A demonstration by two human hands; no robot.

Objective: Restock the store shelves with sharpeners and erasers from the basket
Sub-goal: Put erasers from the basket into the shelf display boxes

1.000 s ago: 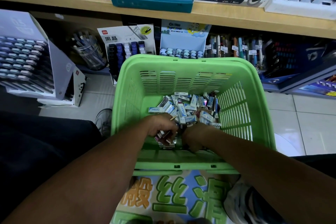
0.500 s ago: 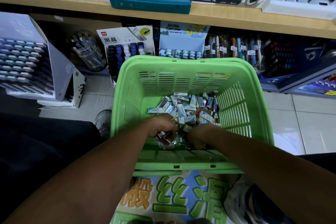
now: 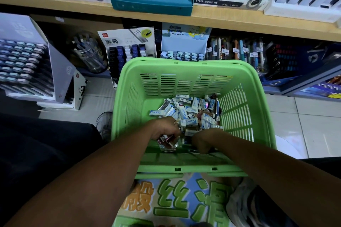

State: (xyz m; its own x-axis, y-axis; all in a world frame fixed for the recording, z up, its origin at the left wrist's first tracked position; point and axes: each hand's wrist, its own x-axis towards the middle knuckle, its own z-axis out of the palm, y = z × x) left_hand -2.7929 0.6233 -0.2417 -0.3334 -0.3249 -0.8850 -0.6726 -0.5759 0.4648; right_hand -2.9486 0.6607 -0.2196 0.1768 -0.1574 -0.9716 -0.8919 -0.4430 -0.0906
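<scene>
A pale wooden shelf board [image 3: 212, 21] runs across the top, carrying a teal cardboard display box [image 3: 151, 4] of dark pens between white pen trays. Beneath it, in shadow, stand a clear plastic tub of pens [image 3: 88, 55], a white card display with black Chinese lettering [image 3: 127, 46] and a light blue card display [image 3: 184, 42]. To the left leans a grey cardboard stand of stacked marker caps [image 3: 25, 61]. The floor is of glossy white tiles [image 3: 299, 125]. Nearest lies a printed sheet with large green characters [image 3: 177, 201].
</scene>
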